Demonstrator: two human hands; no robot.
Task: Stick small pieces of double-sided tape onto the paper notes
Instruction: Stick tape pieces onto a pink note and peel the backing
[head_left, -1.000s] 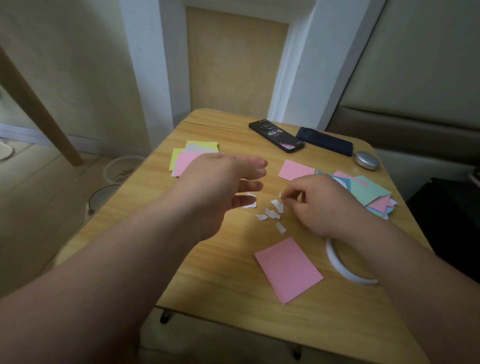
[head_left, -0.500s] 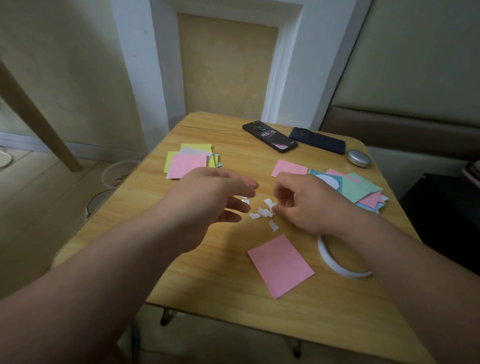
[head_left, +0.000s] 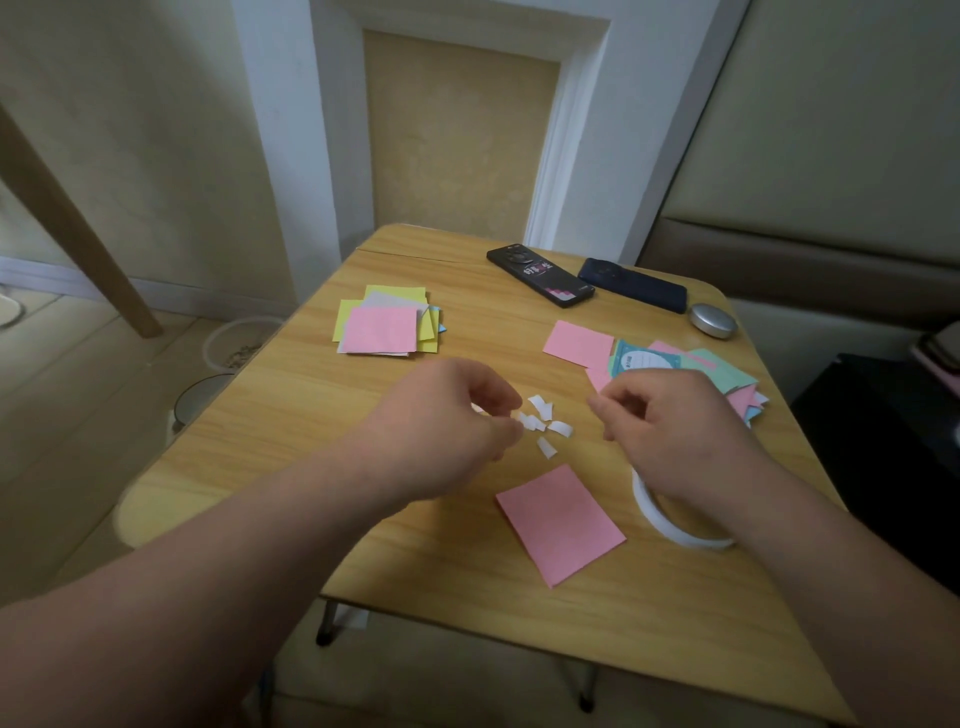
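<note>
Now drawn apart, away from the tape bits (head_left: 540, 422) mid-table. Left hand (head_left: 441, 431) curled, pinching a bit; right hand (head_left: 670, 431) curled, grip unclear.

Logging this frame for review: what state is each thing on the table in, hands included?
Left hand: fingertips pinched at the tape pieces.
Right hand: curled, contents hidden.
Tape pieces: loose, scattered on the table.
Single pink note: flat, no tape visible.
Tape roll: lying flat, partly under the right wrist.
Left note stack: pink on top.
Right note pile: fanned, untidy.
</note>
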